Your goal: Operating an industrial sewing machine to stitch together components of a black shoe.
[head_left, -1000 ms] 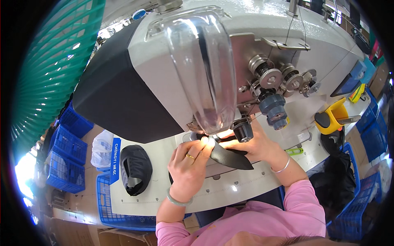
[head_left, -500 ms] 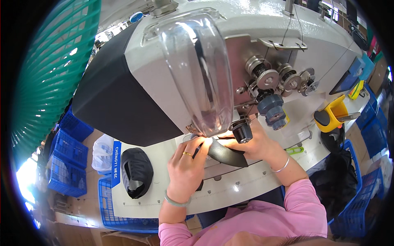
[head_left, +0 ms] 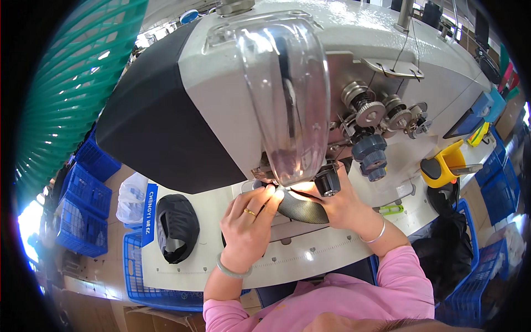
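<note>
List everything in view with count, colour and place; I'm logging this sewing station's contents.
Sewing machine: one, grey and black, centre.
Clear guard: one, transparent, machine front.
Dark textured piece: one, black, under the needle area, between both hands.
Black shoe part: one, table left.
Table: one, white.
Blue crates: several, left floor.
Green hose: one, left.
Yellow holder: one, right.
Left hand: ring, bracelet, on the piece.
Right hand: bangle, on the piece.

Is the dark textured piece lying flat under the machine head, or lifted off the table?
Flat: the dark piece lies on the table, with left hand and right hand pressing it.
</note>
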Action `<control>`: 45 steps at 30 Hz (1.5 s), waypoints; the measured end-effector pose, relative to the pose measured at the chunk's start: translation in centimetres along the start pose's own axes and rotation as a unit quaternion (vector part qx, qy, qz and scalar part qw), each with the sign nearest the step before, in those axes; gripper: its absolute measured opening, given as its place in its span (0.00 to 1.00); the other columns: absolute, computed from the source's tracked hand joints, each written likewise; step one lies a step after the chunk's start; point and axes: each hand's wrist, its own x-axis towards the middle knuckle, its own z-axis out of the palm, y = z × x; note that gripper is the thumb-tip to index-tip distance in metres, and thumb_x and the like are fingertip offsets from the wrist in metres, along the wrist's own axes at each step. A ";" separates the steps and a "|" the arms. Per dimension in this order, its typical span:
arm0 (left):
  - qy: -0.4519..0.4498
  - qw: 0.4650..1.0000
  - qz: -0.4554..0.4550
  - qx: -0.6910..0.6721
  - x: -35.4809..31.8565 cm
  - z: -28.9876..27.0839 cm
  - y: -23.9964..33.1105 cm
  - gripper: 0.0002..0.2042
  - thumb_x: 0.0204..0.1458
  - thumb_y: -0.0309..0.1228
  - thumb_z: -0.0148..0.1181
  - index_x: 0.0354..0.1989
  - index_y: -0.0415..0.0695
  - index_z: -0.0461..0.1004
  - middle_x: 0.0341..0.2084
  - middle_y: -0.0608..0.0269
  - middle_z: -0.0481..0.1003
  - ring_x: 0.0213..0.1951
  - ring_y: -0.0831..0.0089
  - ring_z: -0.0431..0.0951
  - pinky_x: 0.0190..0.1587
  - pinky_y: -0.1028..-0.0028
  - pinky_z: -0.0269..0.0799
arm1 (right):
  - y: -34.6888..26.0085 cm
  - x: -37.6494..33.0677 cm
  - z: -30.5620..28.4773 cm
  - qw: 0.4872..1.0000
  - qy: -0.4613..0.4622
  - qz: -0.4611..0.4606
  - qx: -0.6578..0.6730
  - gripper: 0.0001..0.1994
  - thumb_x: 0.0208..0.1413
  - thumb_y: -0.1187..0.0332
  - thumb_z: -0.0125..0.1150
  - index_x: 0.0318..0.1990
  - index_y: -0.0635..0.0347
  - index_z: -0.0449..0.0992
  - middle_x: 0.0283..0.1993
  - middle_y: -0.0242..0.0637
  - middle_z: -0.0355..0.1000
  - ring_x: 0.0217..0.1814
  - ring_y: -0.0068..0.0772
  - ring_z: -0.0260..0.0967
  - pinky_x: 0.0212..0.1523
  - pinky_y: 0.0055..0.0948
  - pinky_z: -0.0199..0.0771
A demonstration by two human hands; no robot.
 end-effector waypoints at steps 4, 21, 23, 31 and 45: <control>-0.018 1.000 -0.018 -0.003 -0.1 -0.3 0.2 0.14 0.38 0.19 0.64 0.37 0.42 0.80 0.37 0.63 0.77 0.38 0.63 0.78 0.36 0.68 0.75 | 0.0 0.0 -0.1 0.997 -0.015 -0.043 -0.067 0.17 0.45 0.64 0.61 0.45 0.50 0.80 0.49 0.22 0.74 0.37 0.29 0.67 0.44 0.43 0.54; 0.002 1.000 -0.001 -0.003 0.7 -0.1 0.5 0.12 0.39 0.18 0.62 0.35 0.40 0.80 0.32 0.62 0.76 0.34 0.65 0.79 0.35 0.71 0.76 | -0.1 0.5 -0.1 0.994 0.027 -0.079 -0.075 0.15 0.33 0.70 0.61 0.35 0.54 0.79 0.38 0.33 0.66 0.45 0.38 0.67 0.43 0.45 0.65; 0.009 0.994 -0.085 -0.069 0.5 0.0 -0.1 0.10 0.41 0.18 0.63 0.34 0.39 0.80 0.29 0.61 0.76 0.30 0.64 0.78 0.32 0.71 0.74 | -0.2 0.5 0.0 0.993 0.021 -0.083 -0.085 0.15 0.33 0.70 0.61 0.35 0.53 0.79 0.37 0.33 0.66 0.44 0.38 0.67 0.43 0.45 0.65; 0.044 0.996 -0.068 -0.024 -0.3 1.1 0.6 0.11 0.39 0.15 0.62 0.34 0.37 0.79 0.30 0.60 0.77 0.33 0.63 0.77 0.36 0.71 0.73 | -0.3 0.1 0.0 0.995 -0.002 -0.054 -0.084 0.19 0.37 0.72 0.63 0.41 0.47 0.80 0.44 0.22 0.76 0.39 0.27 0.69 0.46 0.44 0.54; -0.027 0.998 -0.062 -0.001 0.1 -0.1 1.4 0.16 0.38 0.17 0.62 0.38 0.41 0.79 0.39 0.61 0.75 0.40 0.60 0.76 0.41 0.66 0.75 | -0.9 -0.5 0.7 0.997 0.013 -0.008 -0.070 0.19 0.36 0.72 0.63 0.42 0.47 0.81 0.45 0.23 0.73 0.43 0.32 0.68 0.51 0.48 0.54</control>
